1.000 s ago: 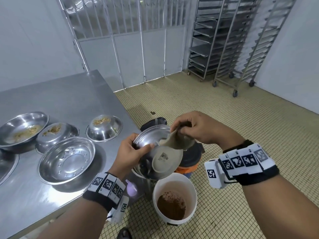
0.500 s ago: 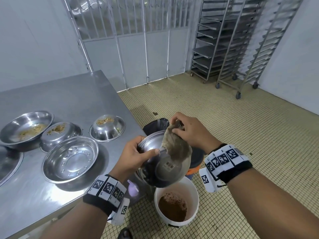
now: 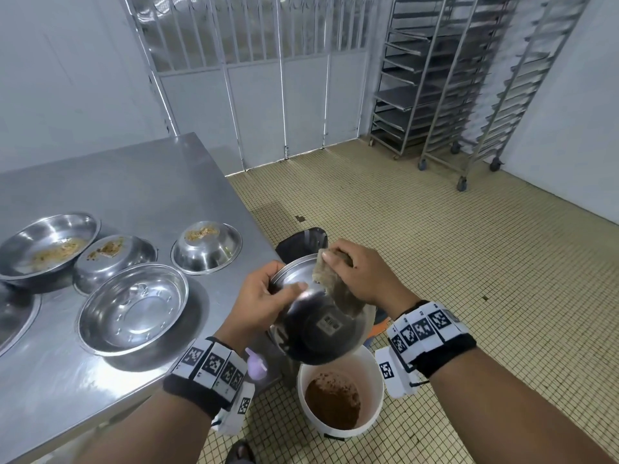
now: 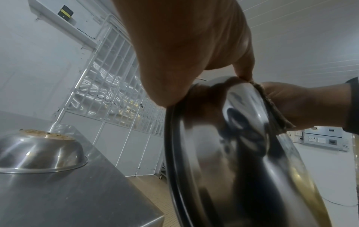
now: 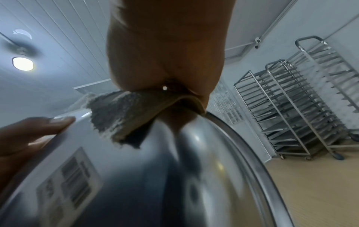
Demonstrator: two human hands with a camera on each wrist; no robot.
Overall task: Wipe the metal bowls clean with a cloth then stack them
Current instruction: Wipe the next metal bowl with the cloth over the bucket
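My left hand (image 3: 268, 299) grips the rim of a metal bowl (image 3: 318, 329) tilted on edge over a white bucket, its stickered underside facing me. My right hand (image 3: 355, 272) holds a brownish-grey cloth (image 3: 338, 289) draped over the bowl's top rim. The cloth (image 5: 120, 116) hangs down the bowl's outside (image 5: 174, 176) in the right wrist view. In the left wrist view the bowl (image 4: 233, 153) fills the frame with the cloth (image 4: 272, 107) along its far edge. On the steel table (image 3: 140, 195) sit a clean upright bowl (image 3: 134, 306) and several soiled bowls (image 3: 206, 246).
The white bucket (image 3: 375, 390) with brown waste stands on the tiled floor below the held bowl. A black-lined bin (image 3: 301, 242) sits behind it by the table corner. Wheeled tray racks (image 3: 445, 85) stand at the far right wall.
The bowl has turned so its underside faces me more fully. My right hand with the cloth has moved up onto the bowl's top rim.
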